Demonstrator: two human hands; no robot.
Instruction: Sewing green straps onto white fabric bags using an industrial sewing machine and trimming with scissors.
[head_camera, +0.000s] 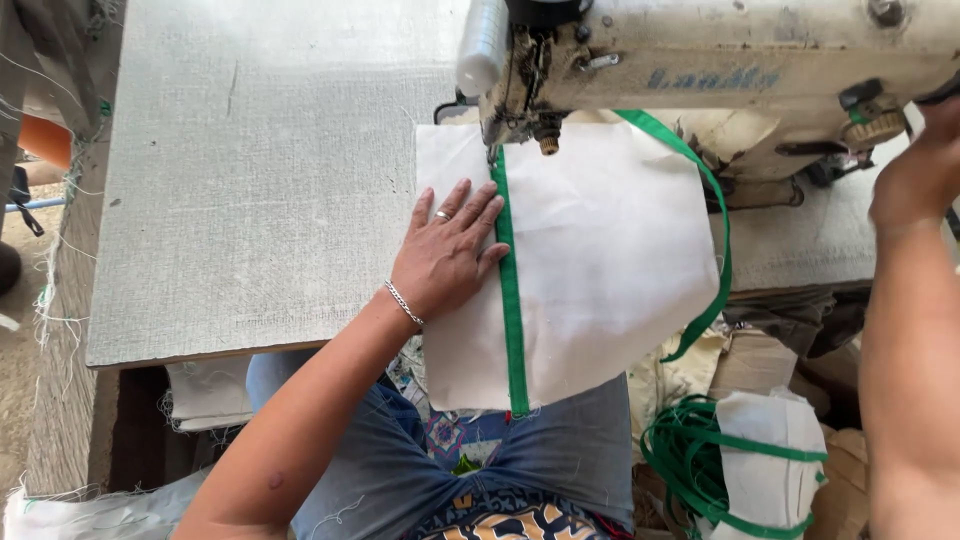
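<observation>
One left hand (445, 255), fingers spread flat on white cloth (600, 250) beside its green trim (511, 300); right hand's (915, 175) grip unclear.

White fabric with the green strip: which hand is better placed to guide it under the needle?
Probably the left hand: it lies flat on the white fabric beside the green strip. The right hand is up by the sewing machine.

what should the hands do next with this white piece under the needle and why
Probably ease the white fabric piece forward along the green trim. The left hand lies flat beside the trim, whose top sits at the needle, and the right hand is up by the machine's wheel end.
</observation>
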